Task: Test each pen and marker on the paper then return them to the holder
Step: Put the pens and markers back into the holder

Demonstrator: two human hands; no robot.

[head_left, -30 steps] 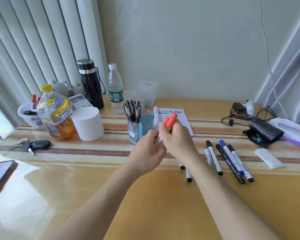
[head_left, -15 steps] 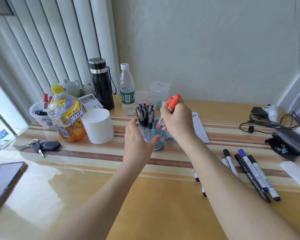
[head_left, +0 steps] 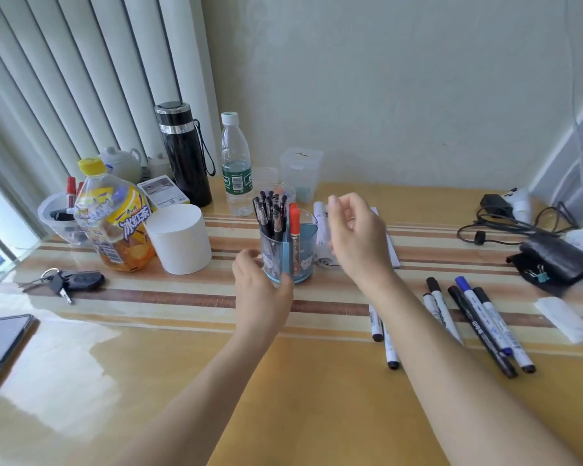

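The red marker [head_left: 295, 230] is standing cap-up in the holder [head_left: 305, 264] at the surface's [head_left: 317, 381] middle. Our left hand [head_left: 260, 294] is gripping the holder from 7 o'clock. Our right hand [head_left: 357, 240] is hovering at 3 o'clock, fingers loosely curled, holding nothing.

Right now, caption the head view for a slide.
Left hand holds the blue pen holder containing a red marker; right hand hovers open.
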